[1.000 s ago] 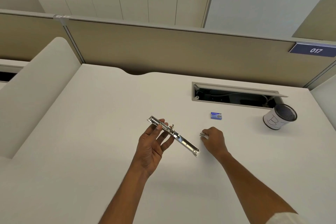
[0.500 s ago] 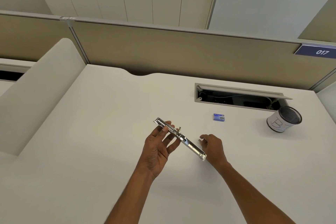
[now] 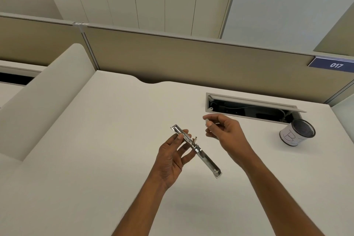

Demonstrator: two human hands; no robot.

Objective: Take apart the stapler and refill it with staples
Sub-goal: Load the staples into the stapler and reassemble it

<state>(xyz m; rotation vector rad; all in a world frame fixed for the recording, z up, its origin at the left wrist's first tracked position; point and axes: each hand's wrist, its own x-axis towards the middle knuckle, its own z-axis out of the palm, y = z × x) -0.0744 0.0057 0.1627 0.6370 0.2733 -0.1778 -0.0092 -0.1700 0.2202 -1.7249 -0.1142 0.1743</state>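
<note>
item under work: metal stapler rail (image 3: pixel 207 161), a long bright channel with a small spring fitting near its middle. it is off the desk (image 3: pixel 95 140), held in the air over the middle of the top, somewhat toward the right edge. it lies on a diagonal, one end pointing to the far left corner and the other to the near right corner.

left hand (image 3: pixel 172 161): palm up, gripping the rail at its far half, thumb tip on the upper face and the fingers curled beneath it. the near half of the rail sticks out free of the hand.

right hand (image 3: pixel 228 134): raised just beyond the rail and apart from it. thumb and forefinger pinch a small pale piece (image 3: pixel 206 122), and the other fingers are loosely curled. the piece is too small to identify with certainty.

other items: an open cable hatch (image 3: pixel 249 110) is set in the desk along the far edge toward the right corner. a white cup (image 3: pixel 297 135) with a dark mesh inside stands near the far right corner, just in front of the hatch. a tan partition (image 3: pixel 191 59) runs behind the far edge and carries a blue sign (image 3: pixel 334 64) reading 017.
</note>
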